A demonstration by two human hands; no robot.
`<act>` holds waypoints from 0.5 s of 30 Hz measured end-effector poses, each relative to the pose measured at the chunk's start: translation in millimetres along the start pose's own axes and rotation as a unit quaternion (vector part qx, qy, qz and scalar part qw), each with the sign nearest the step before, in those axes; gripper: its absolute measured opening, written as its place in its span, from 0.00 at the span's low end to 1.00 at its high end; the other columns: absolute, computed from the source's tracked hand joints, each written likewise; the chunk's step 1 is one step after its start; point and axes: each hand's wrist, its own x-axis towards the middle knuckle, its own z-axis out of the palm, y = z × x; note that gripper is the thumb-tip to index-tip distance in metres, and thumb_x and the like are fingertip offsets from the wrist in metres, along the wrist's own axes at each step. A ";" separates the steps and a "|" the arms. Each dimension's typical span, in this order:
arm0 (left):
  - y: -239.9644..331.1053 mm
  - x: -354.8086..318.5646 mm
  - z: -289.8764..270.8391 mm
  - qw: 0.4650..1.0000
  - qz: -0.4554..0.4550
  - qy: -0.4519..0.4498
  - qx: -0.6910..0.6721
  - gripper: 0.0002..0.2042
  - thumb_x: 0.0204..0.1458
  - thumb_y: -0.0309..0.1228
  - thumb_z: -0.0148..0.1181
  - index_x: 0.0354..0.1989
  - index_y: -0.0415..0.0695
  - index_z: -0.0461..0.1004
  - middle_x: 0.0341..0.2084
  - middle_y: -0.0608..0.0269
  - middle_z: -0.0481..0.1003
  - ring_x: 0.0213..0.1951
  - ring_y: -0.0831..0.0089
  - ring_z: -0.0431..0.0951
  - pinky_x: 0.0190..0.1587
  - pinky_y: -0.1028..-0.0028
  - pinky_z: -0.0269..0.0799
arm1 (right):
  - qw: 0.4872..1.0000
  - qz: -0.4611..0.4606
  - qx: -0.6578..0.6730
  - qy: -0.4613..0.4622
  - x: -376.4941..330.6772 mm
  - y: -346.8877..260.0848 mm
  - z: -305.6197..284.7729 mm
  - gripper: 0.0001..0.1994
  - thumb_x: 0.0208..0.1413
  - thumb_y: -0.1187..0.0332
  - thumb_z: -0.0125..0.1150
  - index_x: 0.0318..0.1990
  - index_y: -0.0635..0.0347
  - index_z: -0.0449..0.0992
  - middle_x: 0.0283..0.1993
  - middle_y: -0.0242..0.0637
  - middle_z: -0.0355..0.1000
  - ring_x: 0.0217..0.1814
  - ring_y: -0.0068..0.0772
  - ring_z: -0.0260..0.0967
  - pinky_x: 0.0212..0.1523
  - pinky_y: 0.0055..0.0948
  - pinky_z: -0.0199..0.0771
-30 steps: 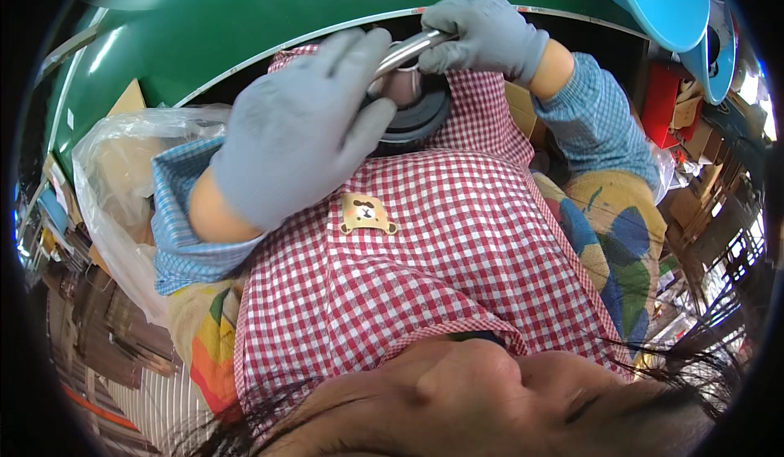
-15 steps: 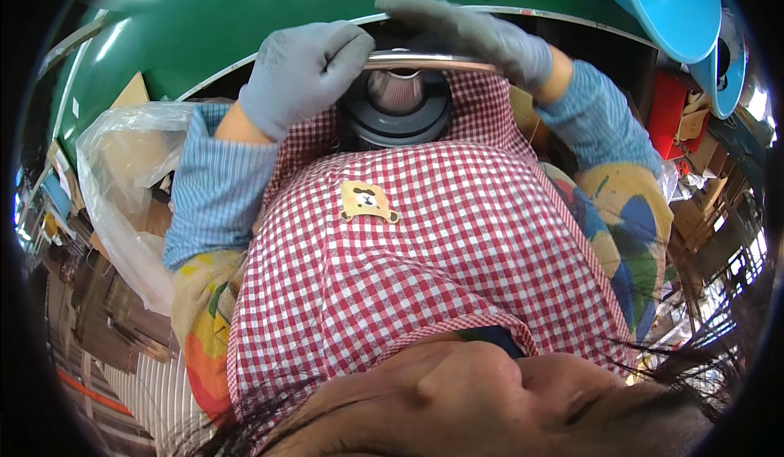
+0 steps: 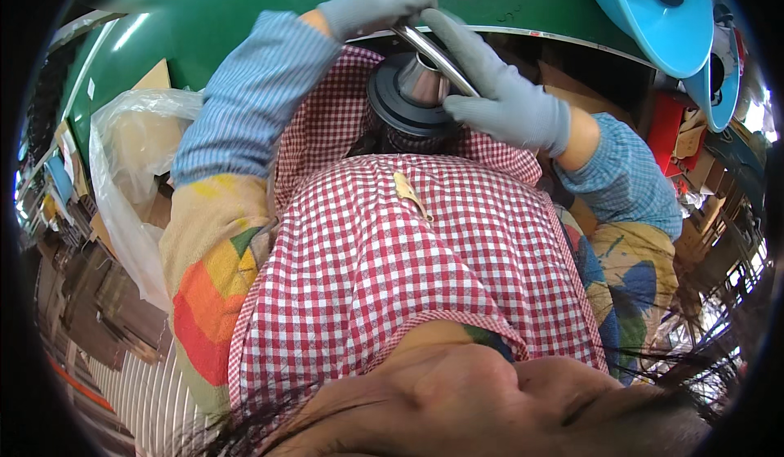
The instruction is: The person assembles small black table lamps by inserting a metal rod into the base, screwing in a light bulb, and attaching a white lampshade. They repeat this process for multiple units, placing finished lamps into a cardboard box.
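Note:
In front of the checked apron (image 3: 408,253) is a shiny metal piece (image 3: 437,61) with a wide rim seen edge-on and a tapered neck. Below the neck sits a stepped dark grey round part (image 3: 400,102). My left hand (image 3: 377,4), in a grey glove, has its fingers curled at the far left end of the rim. Against the rim's right end lies my gloved right hand (image 3: 510,102), fingers stretched along its far side and thumb on the near side. The rim is tilted down to the right. What supports the grey part is hidden.
A green tabletop (image 3: 269,16) with a pale edge spans the far side. Blue bowls (image 3: 653,24) at the far right hold black and silver parts. A clear plastic bag (image 3: 122,155) hangs at the left. Near the right edge stands a red box (image 3: 670,126).
My left hand has moved away and to the right; my right hand has come nearer, its thumb now showing. The metal rim has turned from nearly level to slanting.

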 end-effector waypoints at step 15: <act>17.4 -191.1 131.4 0.759 0.279 0.007 0.589 0.19 0.53 0.34 0.64 0.55 0.63 0.76 0.69 0.65 0.64 0.70 0.61 0.62 0.73 0.54 0.60 | 0.864 -0.027 -0.388 0.320 99.9 144.2 -104.5 0.31 0.53 0.71 0.60 0.68 0.50 0.69 0.63 0.55 0.70 0.61 0.58 0.71 0.61 0.48 0.73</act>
